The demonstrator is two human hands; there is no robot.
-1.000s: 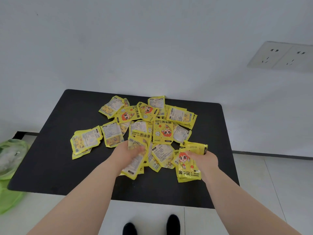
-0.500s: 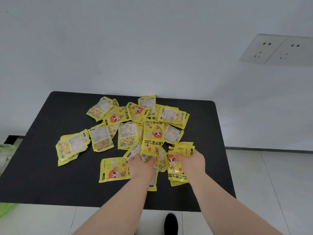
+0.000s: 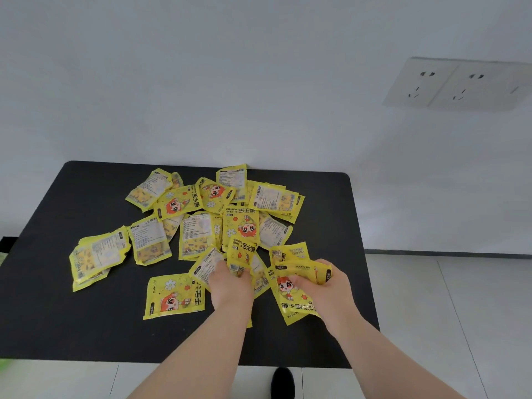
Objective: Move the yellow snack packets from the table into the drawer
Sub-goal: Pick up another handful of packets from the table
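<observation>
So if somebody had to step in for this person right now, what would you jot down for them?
Left hand: closed on a bunch of yellow packets.
Right hand: closed on another bunch of packets.
Remaining packets: scattered in an overlapping pile on the black table; one lies alone face up beside the left hand.
Drawer: not in view.
Done: two handfuls gathered, none visibly stored.
Left: carry both handfuls to the drawer, then return for the pile.
</observation>
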